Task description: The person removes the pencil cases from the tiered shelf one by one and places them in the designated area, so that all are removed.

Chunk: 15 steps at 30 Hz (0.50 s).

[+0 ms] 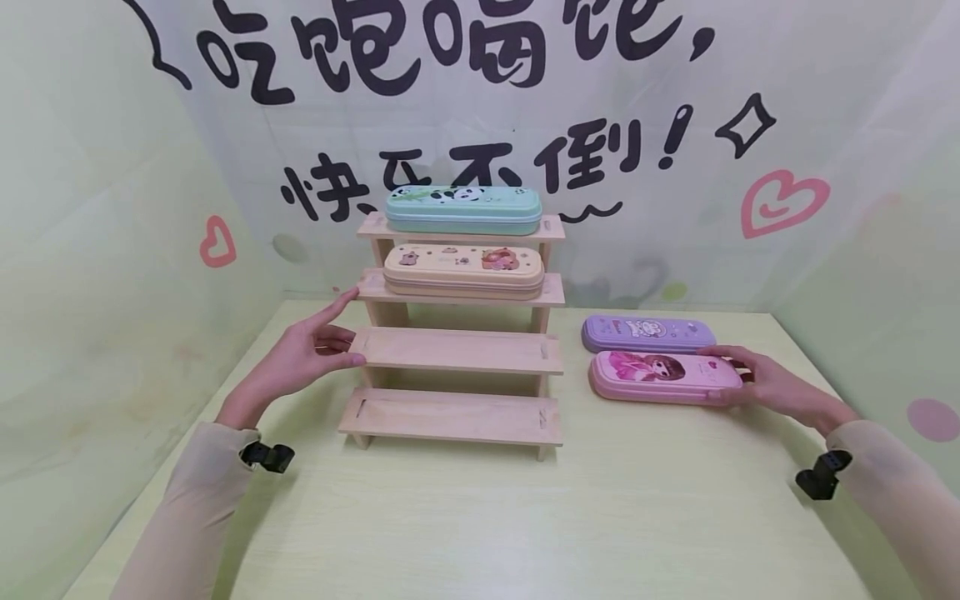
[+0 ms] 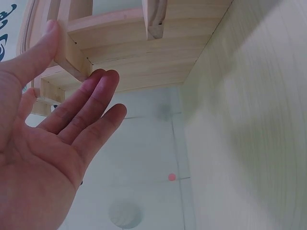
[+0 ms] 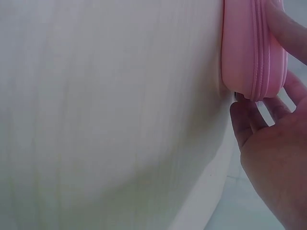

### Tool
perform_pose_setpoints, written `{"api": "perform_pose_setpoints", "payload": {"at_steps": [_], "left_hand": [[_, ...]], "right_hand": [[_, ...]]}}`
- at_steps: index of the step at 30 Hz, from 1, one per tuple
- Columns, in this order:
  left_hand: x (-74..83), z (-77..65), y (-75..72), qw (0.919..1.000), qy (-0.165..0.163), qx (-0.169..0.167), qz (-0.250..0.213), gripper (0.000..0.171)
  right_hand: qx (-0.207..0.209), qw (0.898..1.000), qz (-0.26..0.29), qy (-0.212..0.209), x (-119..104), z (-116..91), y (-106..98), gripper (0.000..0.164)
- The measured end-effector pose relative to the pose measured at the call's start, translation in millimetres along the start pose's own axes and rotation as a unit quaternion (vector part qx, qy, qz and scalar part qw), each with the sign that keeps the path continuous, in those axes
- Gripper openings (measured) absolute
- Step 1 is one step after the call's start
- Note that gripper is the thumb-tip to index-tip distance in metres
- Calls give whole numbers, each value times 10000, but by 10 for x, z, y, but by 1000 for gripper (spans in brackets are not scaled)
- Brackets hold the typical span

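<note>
The right hand (image 1: 776, 387) grips one end of a pink pencil case (image 1: 663, 377), thumb on the near side and fingers round the far side. That case is at the right of a wooden stand (image 1: 456, 348), just in front of a purple pencil case (image 1: 648, 332) on the table (image 1: 600, 500). The left hand (image 1: 303, 354) holds nothing, its fingers loosely spread (thumb and forefinger reach the stand's left edge). Mint (image 1: 465, 214) and cream pencil cases (image 1: 463, 273) occupy the top two shelves.

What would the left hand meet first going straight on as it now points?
The wooden rack, at its left end; the left hand seems to be touching it, though depth is unclear.
</note>
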<state>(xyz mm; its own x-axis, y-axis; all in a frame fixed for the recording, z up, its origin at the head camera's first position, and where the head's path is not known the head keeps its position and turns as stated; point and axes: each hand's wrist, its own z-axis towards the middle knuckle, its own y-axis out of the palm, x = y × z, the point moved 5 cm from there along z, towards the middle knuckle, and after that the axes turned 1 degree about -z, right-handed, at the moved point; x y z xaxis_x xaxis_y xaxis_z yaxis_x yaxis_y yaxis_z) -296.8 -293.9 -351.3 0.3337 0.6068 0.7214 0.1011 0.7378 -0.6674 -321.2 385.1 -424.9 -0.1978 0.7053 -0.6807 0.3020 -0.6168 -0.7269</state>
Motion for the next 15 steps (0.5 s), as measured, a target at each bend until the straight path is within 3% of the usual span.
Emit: {"api": "perform_pose_setpoints", "payload": {"at_steps": [15], "left_hand": [[-8,-8,2,10000,74,29,-5,105]], "right_hand": [[55,9999,58,99,33,25,-5,82]]}}
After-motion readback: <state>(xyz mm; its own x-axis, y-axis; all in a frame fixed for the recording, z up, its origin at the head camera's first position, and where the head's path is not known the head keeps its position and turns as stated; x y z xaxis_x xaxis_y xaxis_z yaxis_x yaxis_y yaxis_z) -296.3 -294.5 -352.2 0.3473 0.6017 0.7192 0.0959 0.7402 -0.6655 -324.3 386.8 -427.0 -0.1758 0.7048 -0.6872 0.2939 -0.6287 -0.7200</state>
